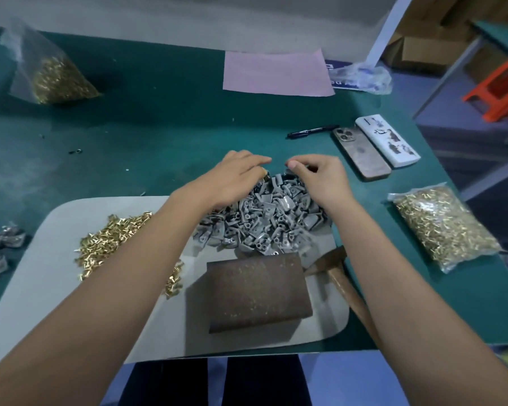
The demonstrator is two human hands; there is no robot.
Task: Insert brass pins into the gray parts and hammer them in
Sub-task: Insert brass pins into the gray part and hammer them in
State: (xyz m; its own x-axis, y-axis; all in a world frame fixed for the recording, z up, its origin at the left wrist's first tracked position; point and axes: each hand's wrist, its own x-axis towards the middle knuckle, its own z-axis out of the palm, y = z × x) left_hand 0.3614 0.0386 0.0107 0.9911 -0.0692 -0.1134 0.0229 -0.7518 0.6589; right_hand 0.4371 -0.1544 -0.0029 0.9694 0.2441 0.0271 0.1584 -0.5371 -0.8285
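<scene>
Head view. Both hands reach to the far edge of a heap of gray parts [264, 221] piled on a pale mat [50, 276] laid on the green worktop [159, 118]. The left hand [232, 177] lies over the heap's left side, fingers bent down onto the parts; something brass shows just under its fingertips, but whether it is pinched cannot be told. The right hand [320, 180] has its fingers curled, pinching at a gray part at the heap's top edge. Loose brass pins [112, 238] lie on the mat left of the heap, partly hidden by the left forearm. A rusty brown metal block [255, 291] sits on the mat nearer the person, touching the heap's near edge. A hammer [339, 276] lies just right of the block, its handle partly covered by the right forearm. Bags of brass pins rest far left [56, 77] and right [443, 227]. A pen [311, 131], two phones [361, 153] and a pink sheet [276, 73] lie farther away.
</scene>
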